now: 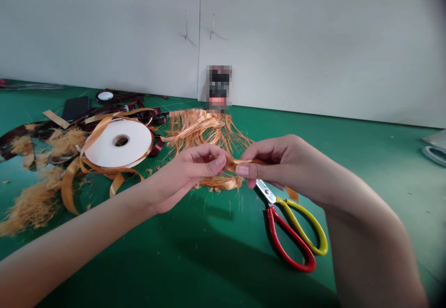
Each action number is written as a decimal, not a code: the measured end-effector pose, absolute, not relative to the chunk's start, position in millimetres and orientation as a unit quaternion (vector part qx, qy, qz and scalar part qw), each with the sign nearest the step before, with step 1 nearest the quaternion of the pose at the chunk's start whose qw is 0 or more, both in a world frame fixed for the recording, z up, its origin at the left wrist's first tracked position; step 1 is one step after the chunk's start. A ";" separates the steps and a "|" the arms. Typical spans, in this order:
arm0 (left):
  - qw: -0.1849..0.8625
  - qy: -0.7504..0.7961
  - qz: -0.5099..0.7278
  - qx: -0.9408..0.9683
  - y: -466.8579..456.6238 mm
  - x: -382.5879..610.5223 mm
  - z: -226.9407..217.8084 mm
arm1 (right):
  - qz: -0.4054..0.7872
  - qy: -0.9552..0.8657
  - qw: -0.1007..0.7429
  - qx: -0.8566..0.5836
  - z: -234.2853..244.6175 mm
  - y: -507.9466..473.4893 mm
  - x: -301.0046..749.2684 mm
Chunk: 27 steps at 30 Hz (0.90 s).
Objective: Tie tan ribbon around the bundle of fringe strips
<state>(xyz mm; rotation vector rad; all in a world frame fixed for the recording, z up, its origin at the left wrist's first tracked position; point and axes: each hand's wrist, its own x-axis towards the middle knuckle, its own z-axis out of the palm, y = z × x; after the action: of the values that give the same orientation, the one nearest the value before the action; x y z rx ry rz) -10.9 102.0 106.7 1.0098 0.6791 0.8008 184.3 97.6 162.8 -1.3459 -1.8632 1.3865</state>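
Golden satin ribbon (242, 162) stretches in a short strip between my hands, held up off the work surface where I can look at it closely. My right hand (275, 164) is closed in a tight pinch, with the thumb and forefinger clamped on one end of the strip. My left hand (186, 175) is curled nearly shut, its thumb pressing on the other end. The two hands stand just apart, with only the ribbon bridging them.

Just below the pinch, at 6 o'clock, lies a ragged tuft of golden fibres (221, 182). At 5 o'clock, under my right wrist, rest steel scissors with red and yellow loop handles (292, 238), their blades pointing up toward my hands and their handles toward me, within easy reach. At 12 o'clock spreads a loose heap of fine shredded golden strands (205, 129). At 10 o'clock sits a white spool of ribbon (118, 143), wrapped in loose golden loops. Farther out at 9 o'clock lies a mound of fluffy shredded fibre (33, 208), and dark brown ribbon scraps (31, 134) trail across the green tabletop (209, 264).
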 end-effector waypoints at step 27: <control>0.802 0.252 0.458 0.289 133.7 -57.4 102.2 | 0.467 -0.667 0.229 -0.533 160.4 104.4 196.0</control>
<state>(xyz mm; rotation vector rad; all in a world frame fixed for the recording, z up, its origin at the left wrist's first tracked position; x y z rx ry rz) -57.4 133.7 102.2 0.6200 0.5395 0.9821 196.0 104.4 160.4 -1.4675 -1.8367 1.2870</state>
